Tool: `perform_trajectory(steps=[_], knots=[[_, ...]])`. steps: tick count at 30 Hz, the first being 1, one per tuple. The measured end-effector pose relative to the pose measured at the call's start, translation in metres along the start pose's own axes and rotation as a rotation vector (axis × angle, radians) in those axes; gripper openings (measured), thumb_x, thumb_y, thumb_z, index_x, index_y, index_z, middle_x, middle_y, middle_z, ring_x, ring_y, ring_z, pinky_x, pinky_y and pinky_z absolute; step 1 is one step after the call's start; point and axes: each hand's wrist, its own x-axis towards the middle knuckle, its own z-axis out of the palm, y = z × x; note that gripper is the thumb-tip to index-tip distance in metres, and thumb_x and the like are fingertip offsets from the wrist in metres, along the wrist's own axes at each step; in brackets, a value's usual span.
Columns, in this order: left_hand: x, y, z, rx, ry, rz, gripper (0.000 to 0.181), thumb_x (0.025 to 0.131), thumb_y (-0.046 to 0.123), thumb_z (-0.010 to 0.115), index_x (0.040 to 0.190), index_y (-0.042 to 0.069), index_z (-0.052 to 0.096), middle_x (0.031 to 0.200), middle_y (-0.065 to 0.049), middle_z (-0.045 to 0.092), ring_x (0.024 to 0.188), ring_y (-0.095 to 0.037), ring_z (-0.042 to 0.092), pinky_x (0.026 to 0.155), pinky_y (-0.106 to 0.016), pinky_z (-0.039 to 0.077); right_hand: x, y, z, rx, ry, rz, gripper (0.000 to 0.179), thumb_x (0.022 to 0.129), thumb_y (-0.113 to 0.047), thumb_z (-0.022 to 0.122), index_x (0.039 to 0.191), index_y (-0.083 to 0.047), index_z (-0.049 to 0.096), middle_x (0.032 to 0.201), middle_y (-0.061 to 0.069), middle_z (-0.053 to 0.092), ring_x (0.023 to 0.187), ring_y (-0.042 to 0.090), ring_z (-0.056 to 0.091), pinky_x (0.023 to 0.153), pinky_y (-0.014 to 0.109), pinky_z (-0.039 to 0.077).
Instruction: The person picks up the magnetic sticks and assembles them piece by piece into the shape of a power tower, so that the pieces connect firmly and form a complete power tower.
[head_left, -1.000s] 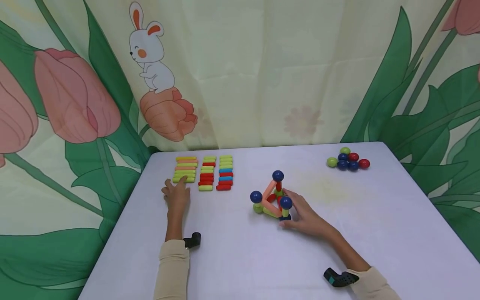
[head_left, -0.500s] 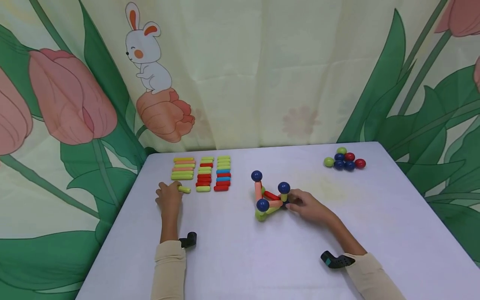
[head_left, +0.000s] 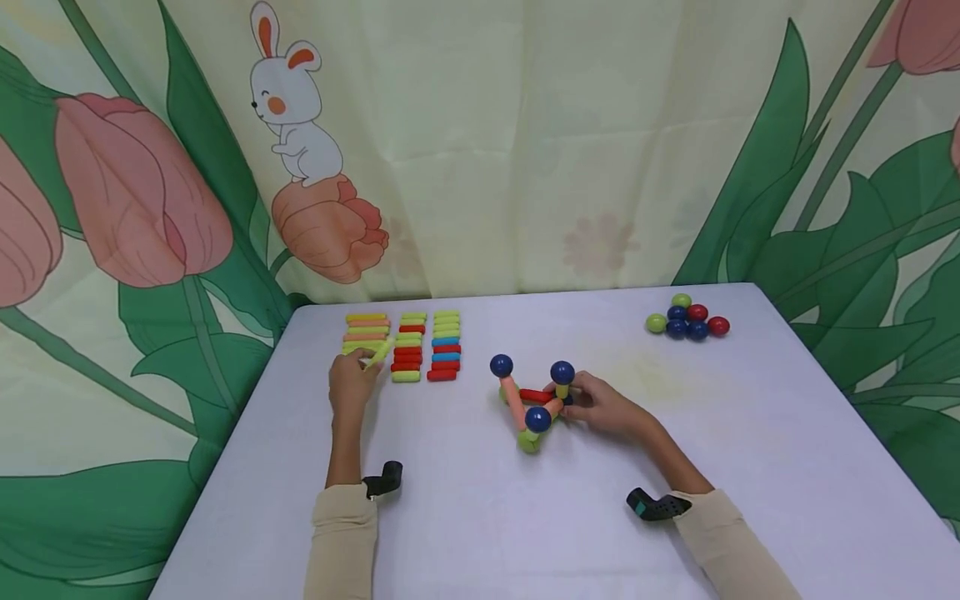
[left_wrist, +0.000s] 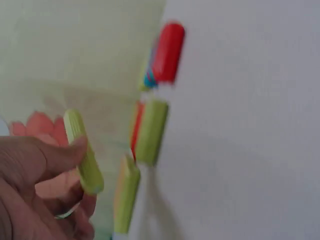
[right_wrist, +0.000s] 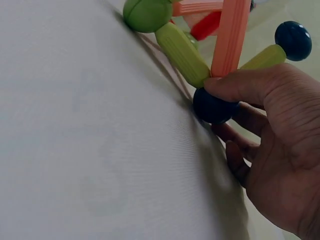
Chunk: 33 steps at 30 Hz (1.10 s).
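In the head view my left hand (head_left: 351, 385) pinches a yellow-green ridged rod (left_wrist: 84, 155), raised and tilted between thumb and fingers, just in front of the left column of rods (head_left: 366, 327). My right hand (head_left: 606, 407) grips a lower corner of a ball-and-rod toy structure (head_left: 514, 403) at table level. That corner is a dark blue ball (right_wrist: 215, 106), pinched by the thumb and fingers in the right wrist view. Pink, red and yellow-green rods join the balls, and several blue balls top the structure. Its far side is partly hidden.
Two more columns of short rods, a middle one (head_left: 407, 353) and a right one (head_left: 446, 343), lie beside the left column. Loose green, blue and red balls (head_left: 687, 317) cluster at the back right of the white table (head_left: 465, 517). A printed curtain (head_left: 480, 150) hangs behind.
My left hand has drawn a yellow-green rod from the front of the left column and lifted it. The structure has turned under my right hand, which has shifted its grip.
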Motion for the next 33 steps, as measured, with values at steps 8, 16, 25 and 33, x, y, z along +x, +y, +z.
perform_trajectory(steps=[8,16,25,33], knots=[[-0.015,0.061,0.04,-0.386,-0.395,0.155,0.038,0.092,0.029,0.069,0.122,0.008,0.064,0.115,-0.012,0.066,0.109,-0.028,0.06,0.089,-0.04,0.052,0.017,0.001,-0.012,0.061,-0.161,-0.045,0.041,0.09,0.004,0.056,0.126,-0.015,0.056,0.128,0.008,0.061,0.119,0.027,0.052,0.101,0.049,0.041],[-0.022,0.08,0.089,-0.493,-0.638,0.168,0.028,0.094,0.021,0.066,0.118,0.007,0.066,0.112,-0.009,0.068,0.107,-0.021,0.061,0.078,-0.029,0.054,0.027,0.007,-0.01,0.078,-0.142,-0.069,0.041,0.092,0.005,0.056,0.13,-0.01,0.054,0.131,0.013,0.061,0.121,0.032,0.055,0.102,0.046,0.044],[-0.027,0.078,0.1,-0.43,-0.724,0.159,0.037,0.091,0.0,0.059,0.124,0.014,0.066,0.129,-0.009,0.062,0.126,-0.027,0.048,0.077,-0.028,0.05,0.022,0.01,-0.008,0.222,-0.11,-0.077,0.045,0.095,0.0,0.052,0.14,-0.004,0.049,0.138,0.017,0.057,0.124,0.03,0.055,0.101,0.021,0.045],[-0.026,0.08,0.103,-0.409,-0.752,0.208,0.031,0.096,0.016,0.061,0.126,0.014,0.067,0.131,-0.007,0.062,0.127,-0.027,0.048,0.079,-0.029,0.05,0.023,0.012,-0.004,0.283,0.026,-0.083,0.031,0.097,-0.019,0.061,0.125,-0.006,0.062,0.125,0.016,0.065,0.111,0.008,0.062,0.095,0.017,0.048]])
